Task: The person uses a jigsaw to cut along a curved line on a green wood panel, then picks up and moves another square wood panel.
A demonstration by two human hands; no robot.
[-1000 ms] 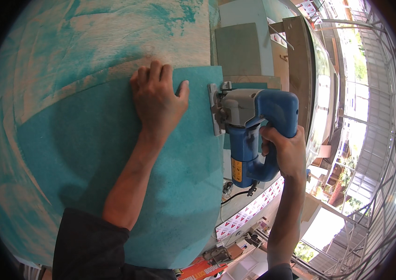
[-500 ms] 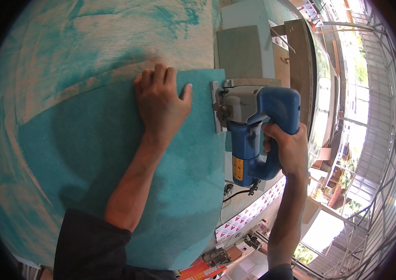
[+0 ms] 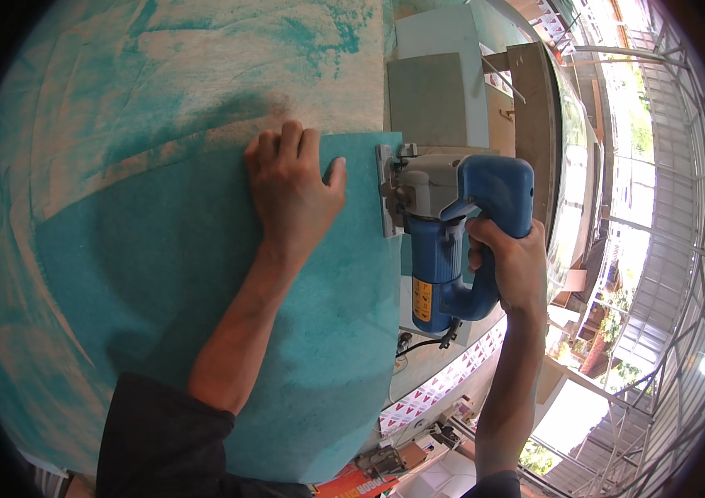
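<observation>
A teal sheet (image 3: 327, 315) with a curved left side lies on a pale work surface smeared with teal dust. Palm down, my left hand (image 3: 294, 183) presses on its far part, fingers apart and slightly bent near the far edge, thumb to the right. My right hand (image 3: 514, 266) is wrapped round the looped handle of a blue jigsaw (image 3: 435, 249) with a grey metal head. The jigsaw lies on its side in the view, its metal base plate (image 3: 385, 191) against the sheet's right edge near the far corner. Its blade is hidden.
Beyond the right edge stand pale panels (image 3: 427, 100) and a wooden frame (image 3: 532, 124). A black cord (image 3: 427, 342) trails from the jigsaw's rear. Lower down are a patterned strip (image 3: 443, 378) and a red printed sheet (image 3: 356, 481). Metal roof trusses fill the far right.
The teal sheet's far edge has shifted slightly nearer, and my left hand has moved nearer with it. The jigsaw and my right hand stay almost in place.
</observation>
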